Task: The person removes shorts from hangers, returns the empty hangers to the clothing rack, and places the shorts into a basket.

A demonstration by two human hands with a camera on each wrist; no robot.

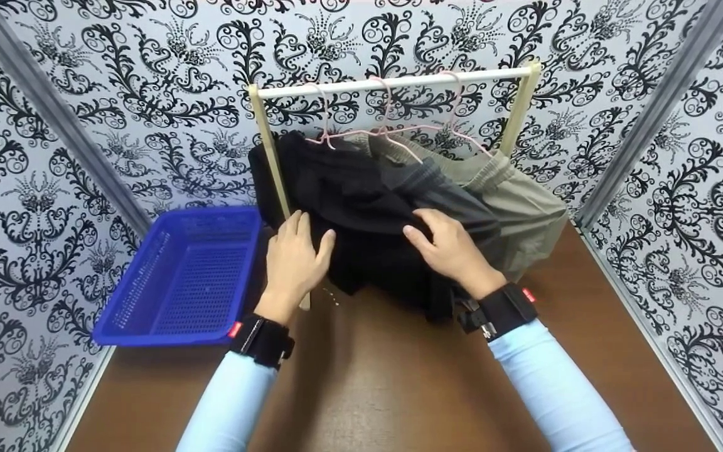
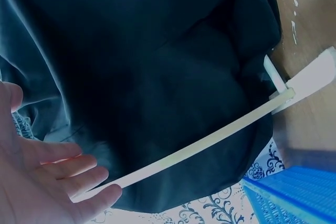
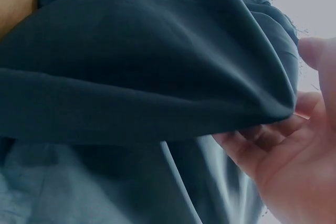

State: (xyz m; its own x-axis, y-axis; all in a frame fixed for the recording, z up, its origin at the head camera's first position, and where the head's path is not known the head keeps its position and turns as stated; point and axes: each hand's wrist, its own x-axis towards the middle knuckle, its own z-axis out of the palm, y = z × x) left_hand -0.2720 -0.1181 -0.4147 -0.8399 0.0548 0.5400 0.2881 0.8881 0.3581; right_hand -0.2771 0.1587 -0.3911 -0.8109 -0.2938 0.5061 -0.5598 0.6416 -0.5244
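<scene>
Black shorts hang from a pink hanger on a small clothes rack, their cloth bunched around the left post. My left hand is beside that post, fingers extended and thumb apart; in the left wrist view its palm holds nothing. At the right side of the black shorts is my right hand. In the right wrist view its fingers lie behind the fabric edge, while the thumb stands off the cloth. Dark grey shorts and beige shorts hang farther right.
A blue plastic basket stands left of the rack on the brown table. Patterned panels enclose the back and both sides. The rack's foot juts forward on the table.
</scene>
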